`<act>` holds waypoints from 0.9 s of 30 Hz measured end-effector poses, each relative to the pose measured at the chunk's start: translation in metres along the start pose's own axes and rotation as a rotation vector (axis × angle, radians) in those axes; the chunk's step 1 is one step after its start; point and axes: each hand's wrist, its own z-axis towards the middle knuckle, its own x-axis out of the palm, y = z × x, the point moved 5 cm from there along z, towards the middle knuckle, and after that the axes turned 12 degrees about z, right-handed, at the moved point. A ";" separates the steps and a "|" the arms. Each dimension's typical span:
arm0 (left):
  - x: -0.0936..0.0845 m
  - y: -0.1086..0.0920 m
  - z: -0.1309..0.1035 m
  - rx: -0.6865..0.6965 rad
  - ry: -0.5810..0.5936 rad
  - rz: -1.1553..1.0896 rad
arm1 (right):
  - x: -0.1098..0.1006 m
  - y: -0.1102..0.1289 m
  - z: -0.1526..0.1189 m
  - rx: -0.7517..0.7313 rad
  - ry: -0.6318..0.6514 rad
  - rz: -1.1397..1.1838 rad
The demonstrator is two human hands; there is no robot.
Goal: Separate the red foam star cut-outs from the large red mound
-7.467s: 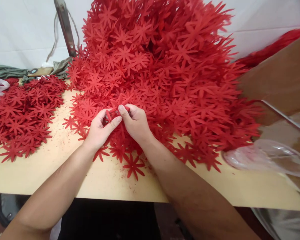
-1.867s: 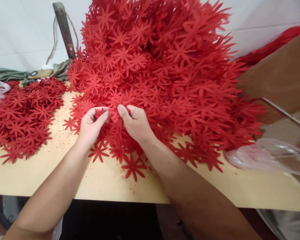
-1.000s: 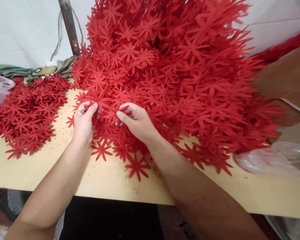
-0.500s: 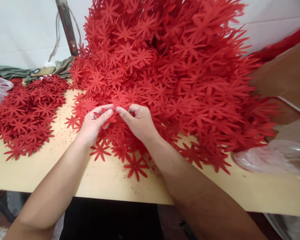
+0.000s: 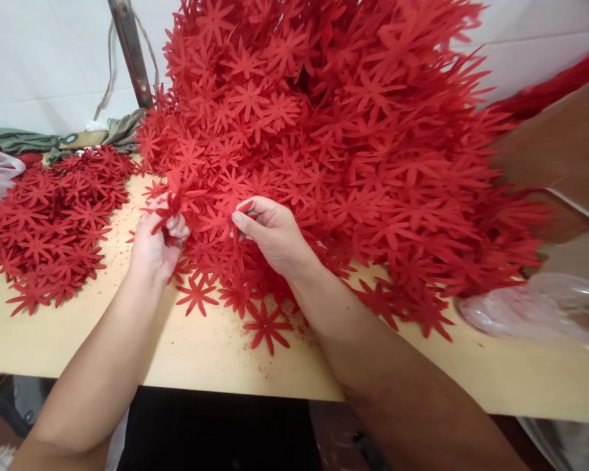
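Note:
My left hand is closed around a red flower cutout with long narrow petals, perhaps more than one layer. To its right, my right hand pinches another red flower cutout between thumb and fingers; much of that piece blends into what lies behind. Both hands are in front of a tall heap of red flower cutouts, at its lower left edge. Single flower cutouts lie flat below the hands.
A smaller pile of darker red cutouts lies on the pale table at left. A clear plastic bag and a brown cardboard box are at right. Green cloth and a metal bar are behind.
The hands were together at the fingertips and are now apart. My left hand has moved left with a red cutout; my right hand has shifted only slightly.

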 end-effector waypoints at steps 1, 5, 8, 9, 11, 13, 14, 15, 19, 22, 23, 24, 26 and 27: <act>-0.002 -0.002 0.001 0.008 -0.010 -0.001 | -0.003 -0.001 0.001 0.010 -0.029 0.001; -0.002 0.002 0.002 0.000 -0.010 0.132 | -0.008 -0.001 0.003 0.003 -0.097 -0.056; 0.001 0.006 0.000 0.012 -0.001 0.238 | -0.009 0.002 0.003 -0.013 -0.126 -0.118; 0.002 0.006 -0.001 0.027 0.009 0.260 | -0.008 0.003 0.002 -0.019 -0.136 -0.141; 0.006 0.005 -0.003 0.048 0.048 0.293 | -0.007 0.008 0.000 -0.056 -0.142 -0.218; 0.011 0.006 -0.006 0.037 0.092 0.319 | -0.003 0.013 -0.002 -0.119 -0.133 -0.339; 0.013 0.007 -0.008 0.027 0.106 0.328 | -0.001 0.016 -0.004 -0.148 -0.128 -0.401; 0.015 0.008 -0.010 0.016 0.118 0.337 | 0.001 0.018 -0.006 -0.169 -0.125 -0.453; 0.023 0.018 -0.014 -0.022 0.147 0.344 | 0.005 0.018 -0.008 -0.180 -0.115 -0.504; 0.020 0.022 -0.012 -0.033 0.094 0.292 | 0.007 0.015 -0.007 -0.173 -0.062 -0.422; 0.018 0.021 -0.010 -0.030 0.064 0.267 | 0.008 0.012 -0.007 -0.151 -0.027 -0.378; 0.015 0.021 -0.009 -0.029 0.031 0.244 | 0.010 0.009 -0.006 -0.112 0.017 -0.331; 0.010 0.018 -0.007 -0.034 -0.027 0.207 | 0.012 0.002 -0.006 -0.016 0.097 -0.253; 0.008 0.017 -0.006 -0.042 -0.042 0.195 | 0.013 0.000 -0.006 0.020 0.122 -0.229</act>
